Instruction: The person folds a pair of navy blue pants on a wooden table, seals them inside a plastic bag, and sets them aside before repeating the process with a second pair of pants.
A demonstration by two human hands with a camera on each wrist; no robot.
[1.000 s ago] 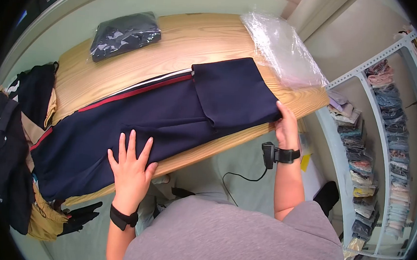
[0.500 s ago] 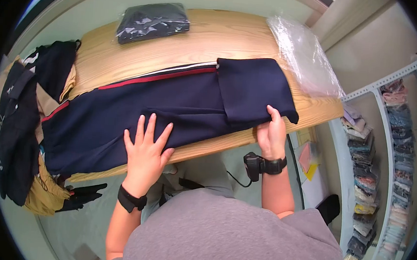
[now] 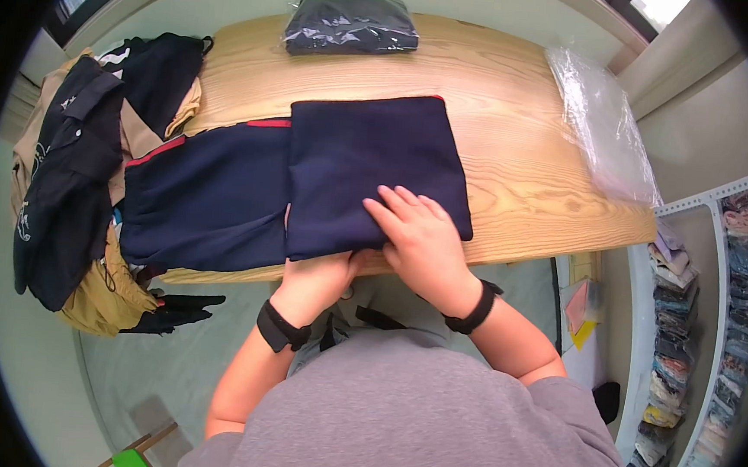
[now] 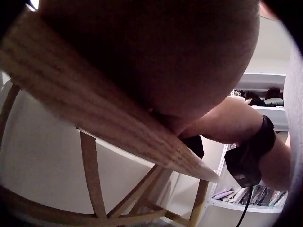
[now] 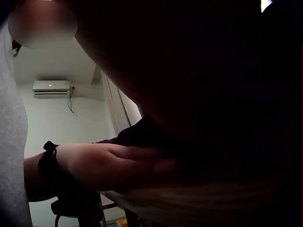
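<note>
Currently, a pair of navy trousers (image 3: 317, 177) with red trim lies across the wooden table (image 3: 533, 193), its right-hand portion doubled back into a broad, nearly square panel and its left-hand portion running flat toward a heap of clothes. The person's right hand (image 3: 421, 241) rests on top of that panel near its lower right side, fingers extended over the cloth and grasping nothing. The left hand (image 3: 319, 275) is at the near edge of the table, by the panel's lower left corner, just beside the right hand; its fingers disappear beneath the fabric, and the wrist views are too dark there, so whether it grips the cloth cannot be told. A black strap (image 3: 283, 327) circles the left wrist, and another band (image 3: 474, 308) circles the right. In the heap at the table's left end, a dark collared shirt (image 3: 81, 148) hangs over the side, with a mustard-coloured garment (image 3: 114, 289) below it. Along the far edge sits a dark folded garment in clear plastic (image 3: 352, 28), well apart from the trousers, while an expanse of transparent plastic wrapping (image 3: 602, 128) lies at the far right. Beyond the table's right end stands a metal shelving rack (image 3: 712, 257) holding stacks of folded clothes (image 3: 667, 358).
</note>
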